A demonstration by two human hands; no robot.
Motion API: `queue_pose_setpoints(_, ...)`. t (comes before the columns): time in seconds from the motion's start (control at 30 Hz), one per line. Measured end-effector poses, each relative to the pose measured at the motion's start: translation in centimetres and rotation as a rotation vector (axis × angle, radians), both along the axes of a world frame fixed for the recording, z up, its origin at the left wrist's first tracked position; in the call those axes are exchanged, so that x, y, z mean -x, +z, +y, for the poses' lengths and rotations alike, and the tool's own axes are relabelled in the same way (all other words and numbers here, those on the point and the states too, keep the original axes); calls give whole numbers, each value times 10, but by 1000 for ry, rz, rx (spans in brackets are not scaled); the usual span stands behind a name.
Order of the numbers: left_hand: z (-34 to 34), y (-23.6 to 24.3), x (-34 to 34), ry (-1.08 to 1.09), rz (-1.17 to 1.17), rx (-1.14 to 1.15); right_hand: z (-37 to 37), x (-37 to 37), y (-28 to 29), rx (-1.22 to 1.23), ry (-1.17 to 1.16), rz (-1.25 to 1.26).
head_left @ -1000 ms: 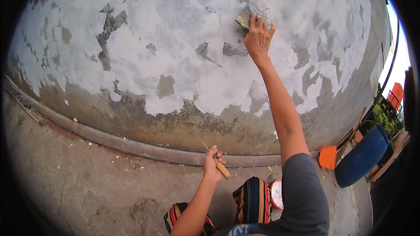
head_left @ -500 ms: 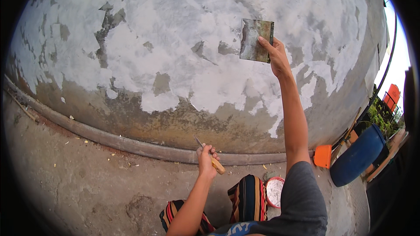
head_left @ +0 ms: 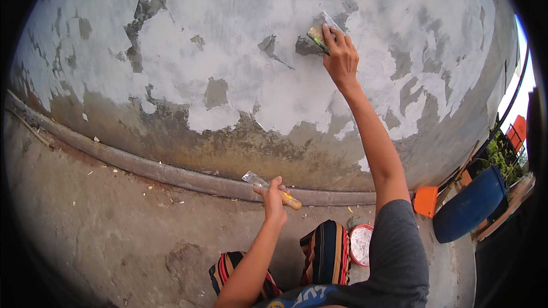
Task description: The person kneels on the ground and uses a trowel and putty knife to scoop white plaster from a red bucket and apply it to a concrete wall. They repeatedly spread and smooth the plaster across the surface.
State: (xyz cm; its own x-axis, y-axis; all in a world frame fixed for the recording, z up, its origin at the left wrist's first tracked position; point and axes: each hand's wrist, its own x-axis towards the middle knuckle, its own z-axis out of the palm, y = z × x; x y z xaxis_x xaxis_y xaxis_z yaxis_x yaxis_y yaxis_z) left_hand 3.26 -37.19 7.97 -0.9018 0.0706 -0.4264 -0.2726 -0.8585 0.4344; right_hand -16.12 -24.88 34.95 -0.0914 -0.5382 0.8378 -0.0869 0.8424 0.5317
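My left hand is closed around a putty knife with a wooden handle, its flat metal blade pointing up and to the left, clear of the wall. Farther up, my right hand grips a thin, flat rectangular spreader, tilted with its edge at the wall; whether it touches cannot be made out. Uneven white putty covers much of the wall, with grey patches showing through, one of them right beside the spreader. Near my right knee sits a red-rimmed tub of white putty.
A concrete ledge runs along the wall's foot, with small debris scattered on the ground beside it. To the right are an orange container and a leaning blue barrel. A stick lies at far left.
My right hand has moved slightly left, turning the spreader from face-on to edge-tilted near the wall. The putty knife has rotated in my left hand, so its blade face now shows.
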Motion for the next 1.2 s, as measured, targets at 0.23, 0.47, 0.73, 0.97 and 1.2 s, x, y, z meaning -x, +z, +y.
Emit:
queue_pose_setpoints(0.23,3,-13,3,-53,24,-16,-8,-17,-84,-141,96,-224)
queue_pose_setpoints(0.47,6,-18,3,2,22,39,-26,-4,-13,191,109,23)
queue_pose_setpoints(0.73,-2,-19,10,47,32,159,-61,-35,-150,49,290,-742)
queue_pose_setpoints(0.97,-12,23,-3,152,208,447,-38,-98,-229,1854,668,-1418)
queue_pose_setpoints(1.2,-8,1,8,108,308,352,-38,-144,-254,1569,1067,-1970)
